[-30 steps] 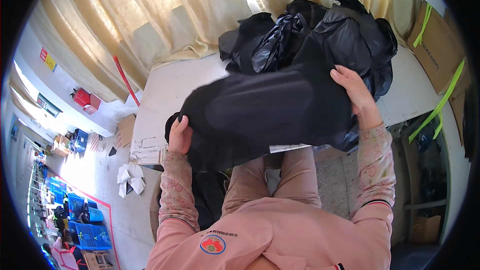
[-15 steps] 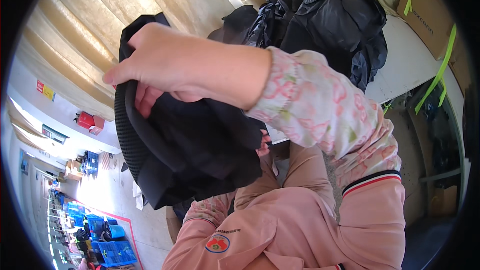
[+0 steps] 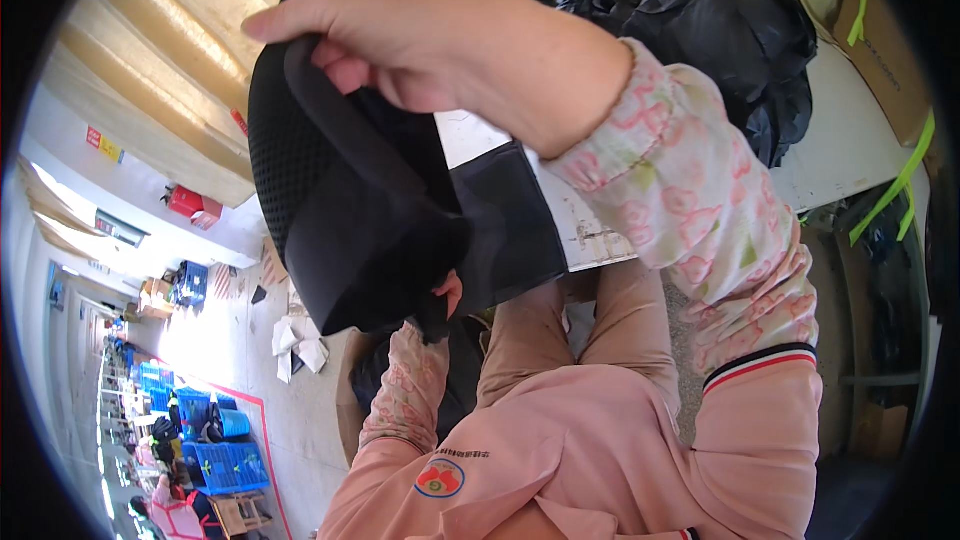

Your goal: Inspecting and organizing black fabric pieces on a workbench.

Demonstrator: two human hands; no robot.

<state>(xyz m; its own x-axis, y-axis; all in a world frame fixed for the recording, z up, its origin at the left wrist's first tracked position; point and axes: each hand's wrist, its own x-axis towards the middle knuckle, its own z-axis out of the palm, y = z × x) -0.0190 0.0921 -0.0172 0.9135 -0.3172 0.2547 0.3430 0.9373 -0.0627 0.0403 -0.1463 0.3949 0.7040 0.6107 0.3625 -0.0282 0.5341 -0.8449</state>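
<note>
A black fabric piece with a textured mesh side and a smooth folded edge hangs in front of me, held up off the table. My right hand pinches its top edge, thumb on the outside and fingers curled in behind. At its lower end my left hand grips it; most of that hand is hidden behind the fabric and only some fingers show. Beyond it, a flat black panel lies on the white table near the front edge.
Black plastic bags are heaped at the table's back. A cardboard box with yellow-green straps stands at the right. Beige curtains hang behind. On the floor to the left are white scraps and blue crates.
My right hand has risen and shifted slightly right with the fabric piece. My left hand has moved left and stays at the lower end. The flat black panel on the table has come into view.
</note>
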